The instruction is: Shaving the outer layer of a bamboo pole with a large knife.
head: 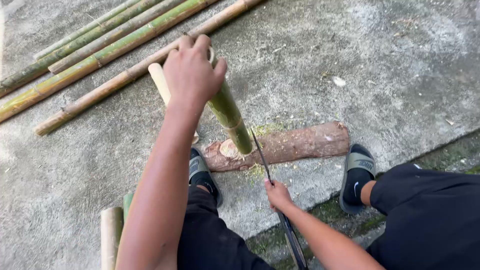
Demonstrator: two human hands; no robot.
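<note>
Down at the centre of the frame, the left hand is wrapped tight over the top end of a green bamboo piece, which stands tilted with its lower end planted on a short brown log. The right hand, lower centre, is closed around the handle of a long dark blade; the blade's thin edge runs up to the foot of the bamboo, just beside where it meets the log.

The log lies across the middle of the frame on rough grey concrete, its bark reddish and its left end hacked pale. Green shavings are scattered on and around it. A pale rounded stick shows behind the left hand, partly hidden by the wrist. In the upper left, several long bamboo poles lie side by side, some green, some dry and tan, all jointed and smooth. Two cut bamboo ends stand at the lower left edge.

A black slide sandal sits against the log's left end, and another rests at the right, near a mossy edge of the concrete. Black clothing covers both knees.
</note>
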